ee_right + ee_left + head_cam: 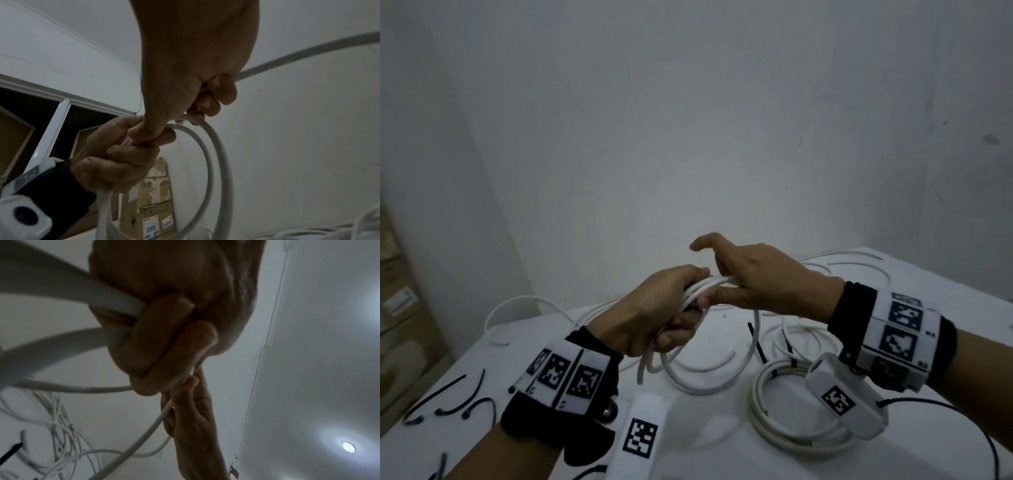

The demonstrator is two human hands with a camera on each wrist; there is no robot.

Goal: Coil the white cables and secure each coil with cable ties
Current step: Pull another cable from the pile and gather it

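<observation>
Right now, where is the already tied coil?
In the head view, the tied coil lies on the table at lower right, under the right wrist, beside loose cables.

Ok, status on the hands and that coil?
Left hand grips white cable coil. Right hand pinches its strand. No tie on yet. Tied coil on table, right.
</observation>
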